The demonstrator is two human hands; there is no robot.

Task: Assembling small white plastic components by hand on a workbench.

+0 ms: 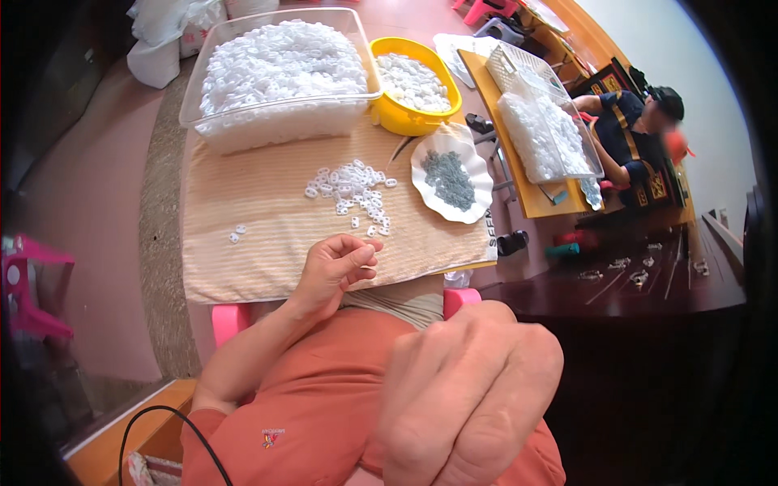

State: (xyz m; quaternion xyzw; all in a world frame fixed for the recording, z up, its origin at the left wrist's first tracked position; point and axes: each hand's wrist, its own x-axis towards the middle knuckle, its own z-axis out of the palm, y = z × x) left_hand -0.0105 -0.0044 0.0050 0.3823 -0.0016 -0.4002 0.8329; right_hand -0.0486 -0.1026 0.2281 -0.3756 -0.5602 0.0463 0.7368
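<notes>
My left hand (pixel 339 263) is over the front edge of a towel-covered table (pixel 267 194), with its thumb and forefinger pinched together. Whatever lies in that pinch is too small to make out. Just beyond the fingertips spreads a loose pile of small white plastic pieces with two holes (pixel 353 183). Large and close in front of me is my right hand (pixel 478 397), raised, slightly blurred, its fingers curled in. Their tips are hidden. Right of the pile, a white fluted dish (pixel 422 185) holds many small grey-green parts (pixel 450 181). A few white pieces (pixel 237 234) lie apart at the left.
At the table's back stand a big clear bin (pixel 284 121) heaped with white pieces and a yellow basin (pixel 405 121) of similar pieces. To the right, a person (pixel 628 138) sits at another table (pixel 539 204) with a clear bin (pixel 543 138). A pink stool (pixel 32 287) stands left.
</notes>
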